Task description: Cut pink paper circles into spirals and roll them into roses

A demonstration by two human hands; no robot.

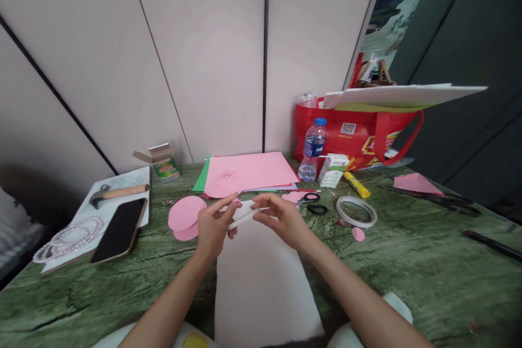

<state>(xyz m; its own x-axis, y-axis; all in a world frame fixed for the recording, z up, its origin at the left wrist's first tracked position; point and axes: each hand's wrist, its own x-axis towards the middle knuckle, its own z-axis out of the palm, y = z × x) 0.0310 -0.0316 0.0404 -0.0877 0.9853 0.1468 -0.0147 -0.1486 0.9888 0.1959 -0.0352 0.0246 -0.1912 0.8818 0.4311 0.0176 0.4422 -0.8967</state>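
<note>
My left hand (216,223) is closed in a pinch, with a small bit of pink paper (238,203) showing at its fingertips. A narrow white strip (243,219) runs between my two hands. My right hand (281,218) has thumb and fingers closed at the strip's right end. Whether the strip is paper or tape I cannot tell. Both hands are above a long white sheet (265,288) on the green table. Left of my left hand lie overlapping pink paper circles (186,213). Black-handled scissors (314,204) rest beyond my right hand.
Behind are pink paper sheets (253,168). On the right are a tape roll (356,212), yellow glue tube (356,185), water bottle (312,149), white carton (333,171) and red bag (359,136). On the left are a phone (119,230), hammer (122,191) and small box (165,166).
</note>
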